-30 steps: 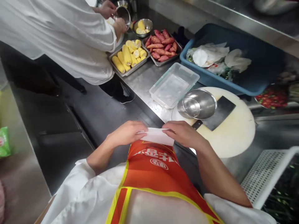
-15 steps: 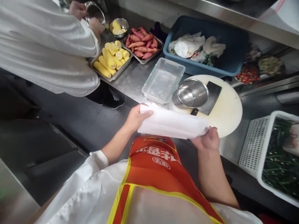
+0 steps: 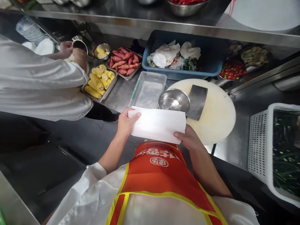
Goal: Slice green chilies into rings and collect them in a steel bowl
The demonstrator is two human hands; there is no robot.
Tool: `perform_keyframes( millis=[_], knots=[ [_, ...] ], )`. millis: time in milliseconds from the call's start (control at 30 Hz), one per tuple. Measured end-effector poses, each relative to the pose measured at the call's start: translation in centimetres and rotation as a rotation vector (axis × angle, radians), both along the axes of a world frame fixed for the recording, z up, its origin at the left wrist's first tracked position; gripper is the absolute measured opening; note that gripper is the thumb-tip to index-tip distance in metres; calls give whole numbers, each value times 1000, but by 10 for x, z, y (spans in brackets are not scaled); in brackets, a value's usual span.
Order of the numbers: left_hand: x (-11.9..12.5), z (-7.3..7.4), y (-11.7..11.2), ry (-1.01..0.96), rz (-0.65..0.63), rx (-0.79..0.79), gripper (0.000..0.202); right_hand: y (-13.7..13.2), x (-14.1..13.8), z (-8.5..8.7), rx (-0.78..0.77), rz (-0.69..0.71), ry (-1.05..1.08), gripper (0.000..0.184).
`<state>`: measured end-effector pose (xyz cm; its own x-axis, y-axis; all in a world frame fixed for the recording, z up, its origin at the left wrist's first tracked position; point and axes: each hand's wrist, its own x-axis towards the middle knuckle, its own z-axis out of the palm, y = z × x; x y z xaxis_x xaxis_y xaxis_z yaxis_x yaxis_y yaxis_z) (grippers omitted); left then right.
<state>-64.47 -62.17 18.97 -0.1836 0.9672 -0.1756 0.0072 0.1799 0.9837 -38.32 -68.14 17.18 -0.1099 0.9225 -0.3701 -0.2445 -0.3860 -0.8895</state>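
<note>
A folded sheet of white paper (image 3: 158,125), possibly paper towel, is stretched level in front of my apron. My left hand (image 3: 127,122) grips its left end, thumb on top. My right hand (image 3: 187,136) pinches the lower right corner, thumb on top and the other fingers behind. Just beyond the paper stands a round steel bowl (image 3: 174,99) at the edge of a round white cutting board (image 3: 217,115). A cleaver (image 3: 198,100) lies flat on the board, its handle hidden. Behind the paper sits a clear plastic box (image 3: 150,89), its near end covered.
Left along the counter are a tray of corn (image 3: 95,82), a tray of sweet potatoes (image 3: 124,62) and a bowl of corn pieces (image 3: 102,51). A co-worker's sleeve (image 3: 42,78) is beside them. A blue tub (image 3: 213,61) holds crumpled wrapping. A white basket (image 3: 260,140) stands right.
My right hand has moved inward and now has its thumb over the paper's corner. The paper lies flatter and more level. The view has shifted, showing more of the shelf above.
</note>
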Motion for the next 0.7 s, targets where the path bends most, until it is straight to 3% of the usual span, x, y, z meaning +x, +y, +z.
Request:
perform_keyframes(
  millis=[200,333,533,633,700],
  knots=[
    [30,17,14,109,80,33,40,34,26,7,-24,-71,-127,49],
    [62,18,48,37,74,66,41,59,52,1,7,-142,-199,47],
    [102,-4,123,-115,-5,56,45,103,75,-14,47,-318,-508,35],
    [103,-19,140,-142,-105,-77,62,118,77,-22,52,-363,-526,33],
    [98,-27,141,-19,-128,-107,70,125,77,-27,74,-346,-642,28]
  ],
)
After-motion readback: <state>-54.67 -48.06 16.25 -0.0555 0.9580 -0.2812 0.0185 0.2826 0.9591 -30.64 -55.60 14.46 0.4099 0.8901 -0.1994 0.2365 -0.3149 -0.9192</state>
